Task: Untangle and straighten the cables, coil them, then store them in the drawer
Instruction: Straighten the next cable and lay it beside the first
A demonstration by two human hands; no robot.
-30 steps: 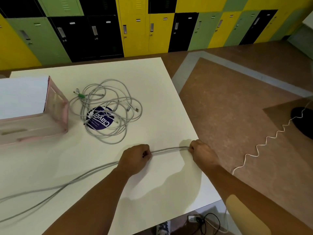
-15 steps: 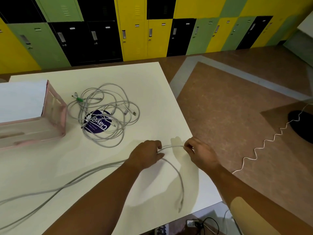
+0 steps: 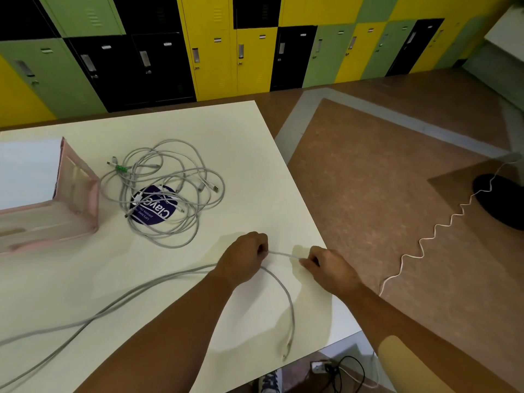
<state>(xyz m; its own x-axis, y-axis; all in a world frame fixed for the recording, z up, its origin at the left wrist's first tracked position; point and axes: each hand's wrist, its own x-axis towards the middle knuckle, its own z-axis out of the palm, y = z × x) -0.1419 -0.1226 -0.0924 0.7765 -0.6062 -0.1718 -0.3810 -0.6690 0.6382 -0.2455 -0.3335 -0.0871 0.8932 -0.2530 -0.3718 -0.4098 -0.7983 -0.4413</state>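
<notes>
Two-handed pinch on slack grey cable point(image 3: 283, 254)

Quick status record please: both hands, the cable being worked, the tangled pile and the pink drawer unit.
left hand: grips the grey cable
right hand: pinches the same cable beside the left hand
grey cable: short span between the hands; free end lies near the table edge; rest trails left
tangled pile: no hand on it, lies over a purple sticker
pink drawer unit: left of the pile
</notes>
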